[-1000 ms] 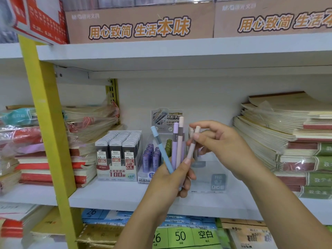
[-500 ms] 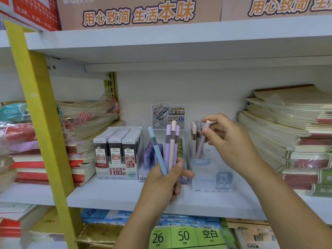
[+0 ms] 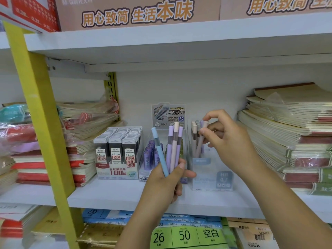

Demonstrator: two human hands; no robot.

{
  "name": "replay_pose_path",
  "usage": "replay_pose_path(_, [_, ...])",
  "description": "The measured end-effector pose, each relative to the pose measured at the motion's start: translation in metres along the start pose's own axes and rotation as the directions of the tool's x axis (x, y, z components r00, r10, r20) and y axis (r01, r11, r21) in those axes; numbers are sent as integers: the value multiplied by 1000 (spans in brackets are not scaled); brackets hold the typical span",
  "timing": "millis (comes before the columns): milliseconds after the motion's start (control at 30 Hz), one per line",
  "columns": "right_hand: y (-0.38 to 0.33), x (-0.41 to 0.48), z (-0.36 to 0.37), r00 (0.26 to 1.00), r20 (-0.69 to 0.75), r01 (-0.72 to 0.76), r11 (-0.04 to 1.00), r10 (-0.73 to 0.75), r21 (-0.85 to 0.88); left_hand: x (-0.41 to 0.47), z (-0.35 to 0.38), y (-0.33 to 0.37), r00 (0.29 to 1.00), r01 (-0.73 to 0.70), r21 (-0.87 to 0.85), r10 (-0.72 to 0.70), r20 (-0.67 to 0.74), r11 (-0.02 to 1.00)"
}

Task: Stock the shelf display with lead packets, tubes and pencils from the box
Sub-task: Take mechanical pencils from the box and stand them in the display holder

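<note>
Sinking beige pencil [image 3: 199,147] deeper into holder [image 3: 212,174], right hand [image 3: 229,141] pinching, left hand [image 3: 166,183] gripping four pencils [image 3: 173,148]

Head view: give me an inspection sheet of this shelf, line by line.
Surface: white shelf board, bare at the front.
Job's things: black lead packets in rows; purple lead tubes beside them; clear plastic pencil holder, partly filled.
Clutter: nothing seen.
Hands: left hand grips a bunch of pastel pencils upright; right hand pinches the top of a beige pencil standing in the holder.
Cables: nothing seen.
Surroundings: stacked notebooks on both sides, yellow metal upright at left, cardboard boxes above.
</note>
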State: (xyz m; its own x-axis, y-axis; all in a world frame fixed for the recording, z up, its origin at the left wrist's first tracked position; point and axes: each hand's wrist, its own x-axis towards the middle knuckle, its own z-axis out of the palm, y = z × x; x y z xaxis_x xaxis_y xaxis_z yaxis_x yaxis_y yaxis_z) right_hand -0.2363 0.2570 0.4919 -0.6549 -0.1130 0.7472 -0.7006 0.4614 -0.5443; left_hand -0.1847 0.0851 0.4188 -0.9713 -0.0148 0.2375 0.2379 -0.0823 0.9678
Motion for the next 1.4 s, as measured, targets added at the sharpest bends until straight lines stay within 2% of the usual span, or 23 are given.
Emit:
replay_pose_path(433, [10, 2, 4, 992, 114, -38, 983, 60, -180, -8, 1, 9, 999, -32, 0, 32, 12, 999])
replay_pose_path(533, [0, 3, -2, 999, 37, 17, 971, -8, -240, -10, -1, 11, 999, -39, -30, 40, 26, 999])
replay_pose_path(600, [-11, 2, -7, 1000, -7, 15, 993, -16, -113, -9, -1, 11, 998, -42, -71, 45, 50, 997])
replay_pose_path(633, [-16, 1, -9, 1000, 20, -10, 1000, 10, -2, -9, -1, 11, 997, -45, -80, 51, 66, 996])
replay_pose_path(700, [-27, -2, -8, 985, 163, -80, 983, 53, 163, -8, 2, 11, 993, -55, -74, 62, 99, 996])
replay_pose_path(767, [-32, -7, -3, 963, 259, -135, 965, 75, 224, -8, 4, 11, 991, -60, -77, 69, 118, 995])
replay_pose_path(800, [-32, -8, 0, 962, 256, -158, 957, 94, 245, -8, 5, 11, 990, -64, -85, 74, 122, 994])
replay_pose_path(900, [-31, -6, 1, 981, 126, -181, 922, 146, 343, -7, 5, 11, 990, -83, -99, 94, 109, 992])
replay_pose_path(1000, [-25, 1, -14, 978, -147, -69, 899, 146, 432, -5, 2, 11, 993, -83, -93, 90, 74, 992])
replay_pose_path(1067, [-19, 8, -27, 959, -273, 21, 946, 72, 323, -5, 1, 9, 993, -89, -84, 95, 72, 993])
replay_pose_path(1100, [-17, 12, -32, 959, -283, 42, 973, 25, 228, -5, 1, 8, 993, -93, -79, 99, 71, 993])
replay_pose_path(1167, [-10, 22, -35, 982, -188, 32, 999, -31, 2, -4, 1, 6, 993, -97, -61, 101, 67, 993])
replay_pose_path(1233, [-2, 29, -31, 999, -39, 17, 983, -25, -181, -3, 1, 4, 994, -92, -42, 95, 60, 995])
replay_pose_path(1400, [15, 30, -17, 991, 130, 59, 966, -27, -250, -2, 0, 0, 996, -69, -23, 70, 59, 997])
